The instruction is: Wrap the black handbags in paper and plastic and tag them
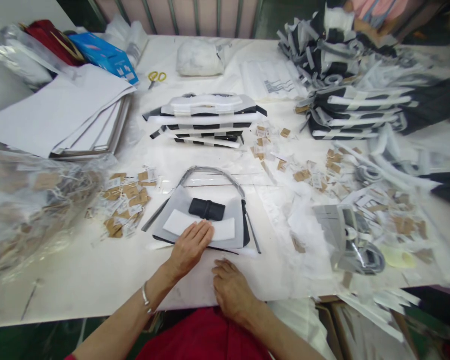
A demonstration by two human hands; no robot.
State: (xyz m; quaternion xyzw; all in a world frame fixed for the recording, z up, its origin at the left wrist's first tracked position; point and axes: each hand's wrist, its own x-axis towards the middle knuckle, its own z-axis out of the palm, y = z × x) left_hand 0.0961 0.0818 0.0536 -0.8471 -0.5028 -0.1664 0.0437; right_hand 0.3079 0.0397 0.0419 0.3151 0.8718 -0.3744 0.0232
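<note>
A small grey bag [180,200] with a thin curved handle lies flat on the white table [97,270] in front of me. On it sit a rolled black piece [207,209] and a white rectangular sheet [225,230]. My left hand [190,246] lies flat on the bag's lower part and the white sheet, fingers stretched out together. My right hand [230,287] rests palm down on the table just below the bag, fingers bent slightly, at the near edge of a thin clear plastic sleeve; whether it grips that is unclear.
A stack of black-and-white folded bags [206,120] stands behind; a larger heap [352,110] is at the far right. Brown tags [125,202] are scattered left and right. White sheets [60,115], a blue box [105,55], yellow scissors [156,76] and grey strap pieces [345,240] lie around.
</note>
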